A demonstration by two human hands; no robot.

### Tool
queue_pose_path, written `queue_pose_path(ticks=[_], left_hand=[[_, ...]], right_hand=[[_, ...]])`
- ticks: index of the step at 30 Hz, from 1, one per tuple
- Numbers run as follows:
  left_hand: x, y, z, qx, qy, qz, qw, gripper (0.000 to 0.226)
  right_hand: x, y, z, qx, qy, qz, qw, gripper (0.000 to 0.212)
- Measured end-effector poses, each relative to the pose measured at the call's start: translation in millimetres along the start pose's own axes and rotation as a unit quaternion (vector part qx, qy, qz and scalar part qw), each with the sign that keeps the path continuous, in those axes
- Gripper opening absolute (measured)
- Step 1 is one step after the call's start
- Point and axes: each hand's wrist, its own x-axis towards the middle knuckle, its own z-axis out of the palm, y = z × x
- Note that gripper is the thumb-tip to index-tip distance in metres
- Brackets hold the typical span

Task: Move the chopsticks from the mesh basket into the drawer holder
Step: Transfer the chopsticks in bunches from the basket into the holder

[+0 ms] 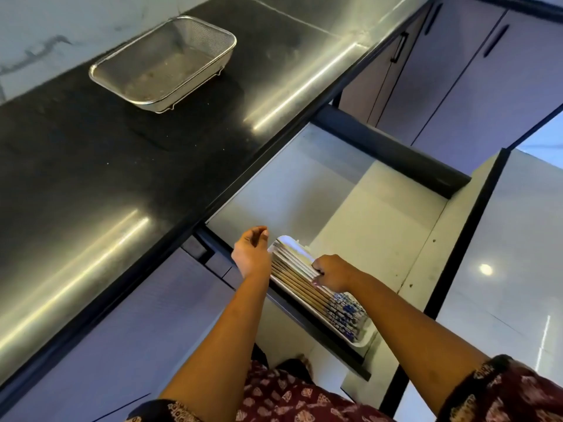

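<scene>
Chopsticks (307, 284) laid side by side in holder (362, 342) at near edge of open drawer (380, 214); right hand (330, 272) fingers curled, pressed onto chopsticks, likely to level row; left hand (251, 254) held just beside holder, fingers loosely curled, nothing gripped; mesh basket (163, 63) left bare on counter (91, 178) beyond holder

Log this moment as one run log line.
mesh basket: empty on counter | chopsticks: in drawer holder | right hand: on chopsticks | left hand: beside holder, empty
</scene>
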Motion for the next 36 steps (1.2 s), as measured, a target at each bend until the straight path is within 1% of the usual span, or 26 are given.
queue_pose_path(ticks=[2, 4, 5, 12, 16, 18, 22, 25, 29, 34, 36], left_hand=[[1, -3, -6, 0.039, -0.016, 0.019, 0.999, 0.012], [0, -6, -10, 0.072, -0.031, 0.030, 0.996, 0.016], [0, -7, -11, 0.087, -0.038, 0.036, 0.995, 0.017], [-5, -16, -15, 0.182, -0.095, 0.040, 0.978, 0.022], [-9, -22, -18, 0.221, -0.104, 0.056, 0.968, 0.025], [-13, -25, -20, 0.233, -0.105, 0.061, 0.965, 0.027], [-20, -27, -23, 0.263, -0.109, 0.080, 0.955, 0.030], [-25, -28, -26, 0.273, -0.111, 0.093, 0.951, 0.032], [-34, -29, -31, 0.289, -0.110, 0.102, 0.945, 0.036], [-54, -35, -43, 0.312, -0.133, 0.133, 0.931, 0.045], [-64, -38, -46, 0.311, -0.136, 0.138, 0.930, 0.045]], right_hand=[[1, -1, 3, -0.010, 0.001, 0.016, 1.000, 0.014], [3, 0, 7, -0.020, 0.013, 0.029, 0.999, 0.028], [4, -1, 9, -0.023, 0.018, 0.035, 0.999, 0.030], [5, -10, 25, -0.059, 0.060, 0.064, 0.994, 0.023], [2, -10, 35, -0.065, 0.073, 0.073, 0.993, 0.021], [1, -11, 39, -0.056, 0.093, 0.077, 0.991, 0.022], [-2, -14, 45, -0.068, 0.138, 0.058, 0.986, 0.028], [-9, -18, 44, -0.075, 0.166, 0.063, 0.981, 0.022], [-19, -18, 48, -0.108, 0.189, 0.043, 0.975, 0.024], [-33, -14, 63, -0.115, 0.176, 0.055, 0.976, 0.037], [-41, -13, 67, -0.108, 0.174, 0.062, 0.977, 0.033]])
